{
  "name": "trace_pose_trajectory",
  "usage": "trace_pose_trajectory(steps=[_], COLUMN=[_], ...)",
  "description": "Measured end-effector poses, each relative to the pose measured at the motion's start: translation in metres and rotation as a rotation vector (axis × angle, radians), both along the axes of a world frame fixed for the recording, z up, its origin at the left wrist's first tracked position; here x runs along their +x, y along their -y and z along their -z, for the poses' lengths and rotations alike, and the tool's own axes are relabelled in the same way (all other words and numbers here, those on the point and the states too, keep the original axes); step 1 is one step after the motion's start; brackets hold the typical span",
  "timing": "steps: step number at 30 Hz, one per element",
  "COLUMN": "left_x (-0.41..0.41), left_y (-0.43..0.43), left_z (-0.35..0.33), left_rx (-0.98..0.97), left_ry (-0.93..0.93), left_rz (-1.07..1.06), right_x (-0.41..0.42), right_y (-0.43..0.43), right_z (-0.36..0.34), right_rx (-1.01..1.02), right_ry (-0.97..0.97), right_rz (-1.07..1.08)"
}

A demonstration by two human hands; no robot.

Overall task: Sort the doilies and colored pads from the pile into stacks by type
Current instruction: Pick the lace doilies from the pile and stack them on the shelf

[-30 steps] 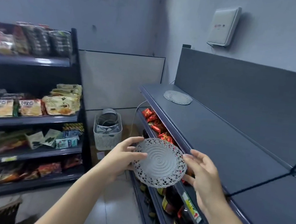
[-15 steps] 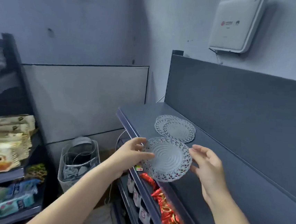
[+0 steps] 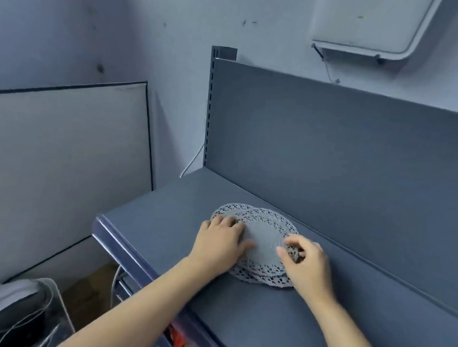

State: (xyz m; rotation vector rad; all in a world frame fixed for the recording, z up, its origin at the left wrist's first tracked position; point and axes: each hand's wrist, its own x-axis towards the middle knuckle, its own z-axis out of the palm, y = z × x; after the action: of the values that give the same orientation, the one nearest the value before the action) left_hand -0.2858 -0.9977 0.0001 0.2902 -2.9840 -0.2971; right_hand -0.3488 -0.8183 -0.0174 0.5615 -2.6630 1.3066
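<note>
Grey-blue metal makes up the biggest thing in sight, the upright back panel (image 3: 336, 155) rising beyond the fingertips of both hands. Under the fingers runs the flat shelf (image 3: 263, 330) of the same metal, its rounded front lip on the wrist side. Well off to the left of the left fingers, a pale board (image 3: 56, 156) leans against the wall. High above the right fingers, a white wall box (image 3: 371, 19) is mounted. Far below and left of the left wrist sits a light basket (image 3: 12, 314), blurred. The stack of doilies (image 3: 227, 211), grey lace rounds lying slightly offset on the shelf, is directly beneath both sets of fingers. The left hand (image 3: 221, 245) lies flat on the stack's left side, fingers straight and close together, thumb out toward the centre. The right hand (image 3: 308, 265) has its fingers curled, thumb and fingertips pinching the lace rim of the top doily (image 3: 263, 238) at its right edge. Red packets (image 3: 178, 342) show under the shelf, below the left forearm.
</note>
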Motion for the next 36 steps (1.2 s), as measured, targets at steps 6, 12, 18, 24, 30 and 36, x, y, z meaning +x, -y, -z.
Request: trace_pose_trajectory(steps=[6, 12, 18, 24, 30, 36], left_x=[-0.02, -0.034, -0.015, 0.062, 0.153, 0.212], left_y=[0.019, -0.01, -0.132, -0.311, -0.504, -0.655], left_z=[-0.02, -0.061, -0.084, -0.085, -0.069, -0.057], left_rx=[-0.03, -0.394, -0.312, -0.225, -0.12, -0.069], left_ry=[0.109, 0.092, -0.024, -0.074, -0.082, 0.025], left_rz=[0.144, 0.361, 0.641, 0.941, 1.152, 1.311], right_x=[0.006, 0.038, 0.116, 0.23, 0.367, 0.44], right_y=[-0.001, -0.04, -0.161, -0.321, -0.486, -0.592], right_z=[0.002, -0.009, -0.038, -0.054, -0.061, -0.066], right_rx=[0.047, 0.205, 0.296, 0.363, 0.478, 0.42], right_ry=[-0.073, -0.119, -0.127, -0.137, 0.015, 0.119], right_rz=[0.085, 0.126, 0.511, 0.847, 1.09, 1.164])
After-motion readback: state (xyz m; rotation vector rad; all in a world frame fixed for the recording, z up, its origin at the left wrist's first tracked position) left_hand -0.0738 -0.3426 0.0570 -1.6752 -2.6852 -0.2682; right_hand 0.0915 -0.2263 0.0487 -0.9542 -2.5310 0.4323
